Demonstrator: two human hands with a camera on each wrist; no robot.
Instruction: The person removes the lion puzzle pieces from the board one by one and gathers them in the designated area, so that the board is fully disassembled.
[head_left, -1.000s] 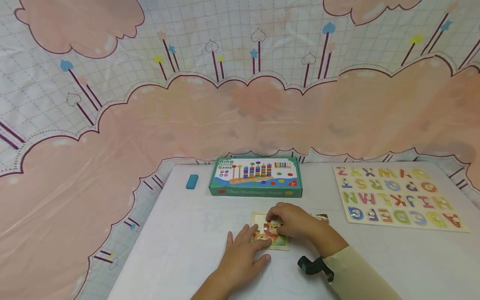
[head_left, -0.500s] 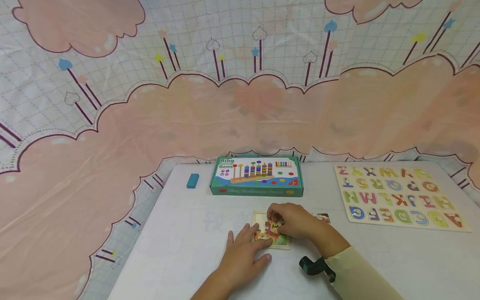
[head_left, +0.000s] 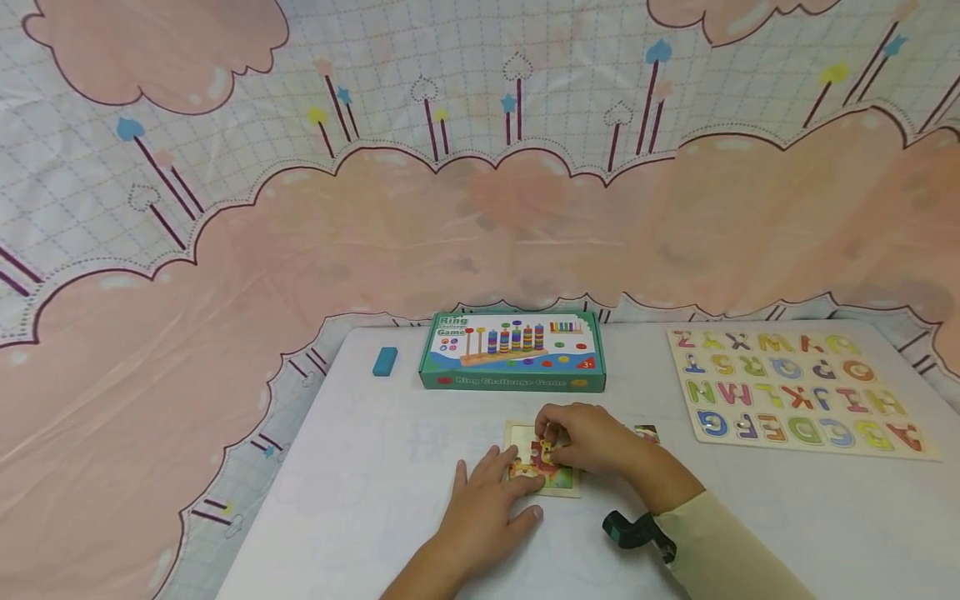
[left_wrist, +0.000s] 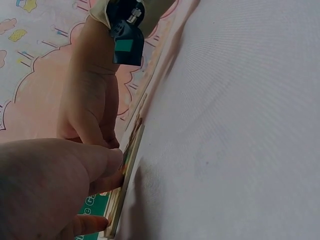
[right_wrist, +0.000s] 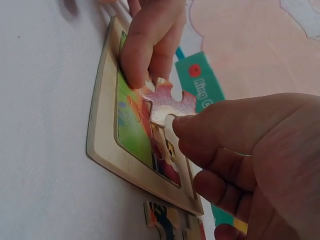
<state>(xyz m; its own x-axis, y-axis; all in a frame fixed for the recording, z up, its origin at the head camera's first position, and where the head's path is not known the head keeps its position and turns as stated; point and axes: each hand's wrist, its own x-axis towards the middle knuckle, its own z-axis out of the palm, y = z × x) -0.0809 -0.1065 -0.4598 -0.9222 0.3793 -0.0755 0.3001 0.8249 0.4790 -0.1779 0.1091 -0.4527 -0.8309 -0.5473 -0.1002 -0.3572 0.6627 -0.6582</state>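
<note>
A small wooden jigsaw board [head_left: 567,492] with a light frame and a partly filled animal picture lies in front of me. My left hand [head_left: 487,510] rests on its left side, fingers spread and fairly straight, the fingertips pressing the pieces. My right hand [head_left: 592,440] pinches a puzzle piece [right_wrist: 171,102] between thumb and fingers over the middle of the picture. In the right wrist view that piece is tilted up from the board, its knobs showing. Loose puzzle pieces [right_wrist: 162,216] lie beside the board frame, mostly hidden by my right hand in the head view.
A green Ring Challenge Game box [head_left: 512,354] stands behind the board. Left of it lies a blue block [head_left: 385,362]. To the right is a wooden alphabet puzzle [head_left: 802,396]. A patterned cloth [head_left: 480,242] hangs along the table's back.
My right hand shifts very slightly, and the pinched piece turns a little in its fingers. The left hand stays in place on the board.
</note>
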